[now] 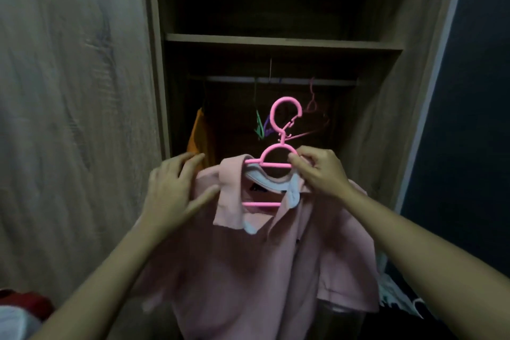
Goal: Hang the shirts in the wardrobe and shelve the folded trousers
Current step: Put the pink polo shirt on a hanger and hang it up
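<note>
**Seating a pink shirt on its hanger, in front of the open wardrobe**

The right hand (320, 171) pinches the pink hanger (267, 165) where its arch meets the upper bar, holding it up so the pink shirt (248, 257) drapes free below. The left hand (174, 185) lies against the shirt's shoulder with fingers straight and apart, gripping nothing. It looks to be smoothing the cloth over the hanger's arm so the shirt sits evenly.

The collar is folded over the hanger's neck, and the hook stands upright and clear of the cloth, ready to catch on the rail (276, 80) behind it. The shirt is not yet hung. It is held in front of the wardrobe (386, 91), below rail height.

On the rail hang an orange garment (198, 132) at the left and a few bare hangers (259, 124) near the middle. No folded trousers are in view.
</note>
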### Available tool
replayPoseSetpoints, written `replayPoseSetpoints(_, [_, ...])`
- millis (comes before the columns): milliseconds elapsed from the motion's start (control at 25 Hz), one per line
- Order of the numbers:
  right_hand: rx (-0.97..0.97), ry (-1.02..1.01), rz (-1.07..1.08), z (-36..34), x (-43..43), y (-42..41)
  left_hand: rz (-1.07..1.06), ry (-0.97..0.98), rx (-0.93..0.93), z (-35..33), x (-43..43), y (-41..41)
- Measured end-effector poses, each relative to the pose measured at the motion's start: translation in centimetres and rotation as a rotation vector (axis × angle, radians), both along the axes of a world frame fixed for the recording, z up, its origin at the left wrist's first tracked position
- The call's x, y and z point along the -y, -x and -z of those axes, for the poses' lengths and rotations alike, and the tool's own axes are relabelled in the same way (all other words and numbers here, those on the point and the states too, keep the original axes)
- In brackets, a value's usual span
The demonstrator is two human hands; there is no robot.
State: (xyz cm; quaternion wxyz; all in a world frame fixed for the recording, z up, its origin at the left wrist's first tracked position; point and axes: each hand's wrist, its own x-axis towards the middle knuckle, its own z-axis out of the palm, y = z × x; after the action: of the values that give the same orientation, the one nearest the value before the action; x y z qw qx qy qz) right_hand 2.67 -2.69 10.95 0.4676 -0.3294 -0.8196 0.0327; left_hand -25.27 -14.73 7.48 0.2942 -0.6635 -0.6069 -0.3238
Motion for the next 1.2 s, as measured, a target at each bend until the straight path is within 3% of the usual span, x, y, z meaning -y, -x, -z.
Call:
replayPoseSetpoints(80, [0.02,-0.018,0.018,-0.8,0.2,1.0,0.044,0.109,0.001,-0.4,-0.1,1.8])
replayPoseSetpoints(160, [0.059,-0.098,0.082,-1.1,0.2,1.4,0.107,0.059,0.097,-0.4,-0.1,3.1])
replayPoseSetpoints(240, [-0.079,-0.087,0.165,-0.5,-0.8,0.7,0.1,-0.029,0.161,-1.0,0.8,5.0])
replayPoseSetpoints(320, [-0.36,0.25,0.226,1.4,-1.5,-0.9,0.08,-0.07,0.217,-1.6,1.7,7.0])
replayPoseSetpoints(360, [-0.41,0.459,0.222,2.9,-1.7,-1.5,0.071,-0.09,0.244,-1.8,2.1,7.8])
replayPoseSetpoints(440, [-0.244,0.662,0.126,5.2,-1.3,-2.0,0.059,-0.102,0.255,-1.9,2.4,9.1])
replayPoseSetpoints(520, [-0.152,0.537,0.014,5.4,-1.0,-1.9,0.042,-0.068,0.228,-1.3,2.3,10.4])
replayPoseSetpoints(720, [-0.392,0.335,0.02,1.0,-3.3,-3.0,0.025,-0.018,0.312,1.1,2.8,12.9])
replayPoseSetpoints(760, [-0.312,0.349,0.133,0.7,-4.1,-3.9,0.038,-0.039,0.356,1.2,3.0,12.7])
replayPoseSetpoints(840, [0.047,0.358,0.383,0.9,-5.2,-5.1,0.07,-0.065,0.386,0.9,3.3,12.0])
replayPoseSetpoints(880, [0.131,0.35,0.417,1.1,-5.3,-5.2,0.082,-0.07,0.385,0.7,3.4,11.7])
replayPoseSetpoints(1040, [0.015,0.256,0.035,0.0,-3.3,-2.8,0.118,-0.055,0.352,0.1,2.7,11.0])
replayPoseSetpoints(1120, [0.224,0.288,-0.108,-0.3,-1.9,-1.6,0.144,-0.033,0.336,-0.2,2.3,10.6])
replayPoseSetpoints(1200, [0.298,0.245,-0.16,0.2,-1.4,-0.9,0.169,-0.025,0.348,-0.5,2.0,10.2])
